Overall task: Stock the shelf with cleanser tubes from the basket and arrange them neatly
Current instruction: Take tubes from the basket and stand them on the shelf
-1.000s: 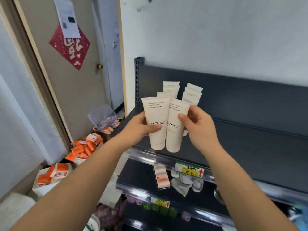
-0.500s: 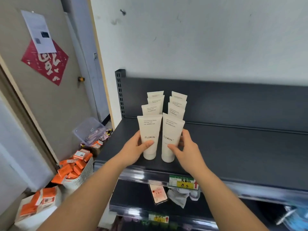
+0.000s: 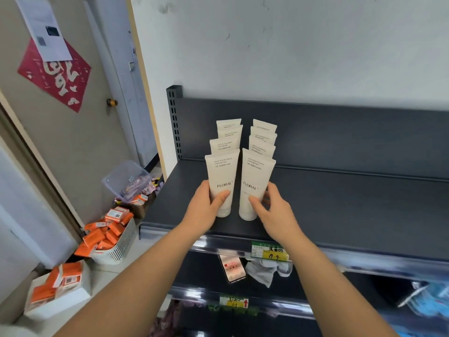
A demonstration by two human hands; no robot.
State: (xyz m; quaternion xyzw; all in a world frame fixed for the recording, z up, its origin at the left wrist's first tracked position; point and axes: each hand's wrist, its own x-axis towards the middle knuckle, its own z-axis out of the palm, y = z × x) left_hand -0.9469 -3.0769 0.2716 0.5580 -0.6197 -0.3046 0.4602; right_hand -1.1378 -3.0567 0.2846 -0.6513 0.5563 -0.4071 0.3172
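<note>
Gripping front tubes (image 3: 220, 176), left hand (image 3: 204, 211) and right hand (image 3: 275, 214) stand before rows (image 3: 228, 133); basket (image 3: 121, 248) leftward.

— What is reading clearly here?
— Two tubes are carrying "FLORAL". The left front tube (image 3: 220, 183) is reading "Amino Acid Skin Beauty Cleansing Foam", the right front tube (image 3: 254, 183) "Amino Acid Oil Control Cleansing Foam".
— And the shelf edge (image 3: 364, 255)?
— Its price tag (image 3: 269, 251) is showing a handwritten "A 9"; the other print is blurring out.
</note>
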